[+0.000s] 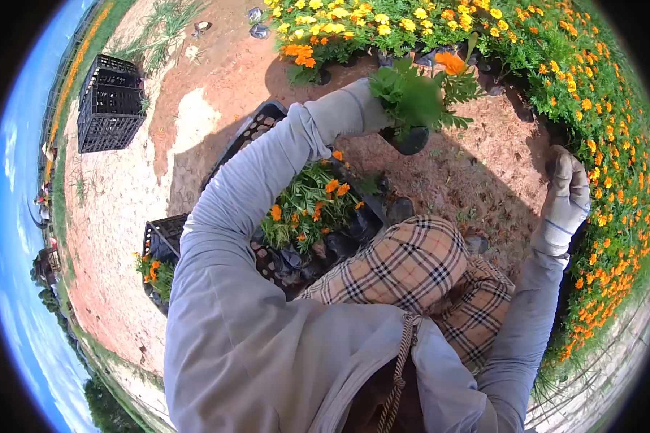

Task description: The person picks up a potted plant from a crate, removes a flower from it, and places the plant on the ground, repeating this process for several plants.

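Note:
My left hand (360, 110), in a pale glove, is closed on a marigold plant (449, 81) with one orange bloom and a small black grow bag (409, 141). Its fingers are mostly hidden by the leaves, part of which look blurred. My right hand (568, 186), also gloved, is at the edge of the marigold bed (605, 155) on the right. The fingers there are curled inward; what they hold, if anything, I cannot make out. Below my left forearm stands a black crate (269, 112) containing orange marigolds (312, 206) in black bags.
Stacked black crates (112, 105) stand on the bare soil at the upper left. Another crate (167, 234) with orange marigolds shows partly behind my left arm. Yellow marigolds (383, 25) line the far side. My knees in checked trousers (404, 267) are close to the nearer crate.

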A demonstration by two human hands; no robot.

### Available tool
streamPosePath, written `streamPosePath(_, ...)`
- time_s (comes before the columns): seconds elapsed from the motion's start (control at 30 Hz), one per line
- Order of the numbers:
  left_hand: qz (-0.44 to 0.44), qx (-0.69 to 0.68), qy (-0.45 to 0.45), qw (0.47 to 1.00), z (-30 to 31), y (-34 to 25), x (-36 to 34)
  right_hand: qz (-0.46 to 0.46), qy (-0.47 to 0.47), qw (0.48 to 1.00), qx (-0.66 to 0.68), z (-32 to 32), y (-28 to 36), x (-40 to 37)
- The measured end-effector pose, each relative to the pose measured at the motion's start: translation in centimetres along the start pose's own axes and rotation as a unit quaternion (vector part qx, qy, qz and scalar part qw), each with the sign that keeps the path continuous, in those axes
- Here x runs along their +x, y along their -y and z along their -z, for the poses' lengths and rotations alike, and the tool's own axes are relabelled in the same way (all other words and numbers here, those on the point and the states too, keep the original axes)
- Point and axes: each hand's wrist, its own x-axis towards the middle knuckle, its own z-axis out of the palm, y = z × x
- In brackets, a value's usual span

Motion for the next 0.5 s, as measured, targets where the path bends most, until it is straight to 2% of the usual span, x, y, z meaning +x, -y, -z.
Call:
streamPosePath(0.07,0.122,-0.097,0.053,0.986,1.3,2.9,-6.0,-0.041,-0.039,0.998,-0.013,2.3,-1.0,1.2)
streamPosePath(0.13,0.121,0.014,-0.051,0.991,-1.6,6.4,-13.3,-0.055,0.009,0.998,-0.035,4.1,-3.8,1.1)
streamPosePath(0.2,0.351,-0.022,0.045,0.935,-0.5,6.0,-18.2,-0.038,0.005,0.997,-0.062,4.4,-4.9,0.5)
streamPosePath(0.27,0.407,0.079,0.09,0.905,-6.9,8.4,-24.4,-0.026,0.02,0.996,-0.083,5.0,-5.6,0.5)
streamPosePath(0.33,0.552,-0.1,0.005,0.828,-7.1,4.3,-26.7,-0.073,0.03,0.992,-0.097,5.6,-6.1,0.5)
streamPosePath(0.4,0.515,-0.027,-0.033,0.856,-13.6,1.4,-29.7,-0.105,0.059,0.987,-0.109,6.1,-6.4,0.5)
streamPosePath(0.43,0.567,-0.07,0.019,0.821,-14.7,-0.9,-29.4,-0.103,0.074,0.984,-0.128,5.9,-6.4,0.5)
streamPosePath(0.47,0.498,0.0,0.12,0.859,-18.3,-2.8,-30.3,-0.082,0.075,0.981,-0.159,5.2,-5.9,0.1)
streamPosePath(0.5,0.513,0.02,0.223,0.828,-24.5,-4.5,-31.5,-0.061,0.095,0.977,-0.181,4.6,-5.4,-0.2)
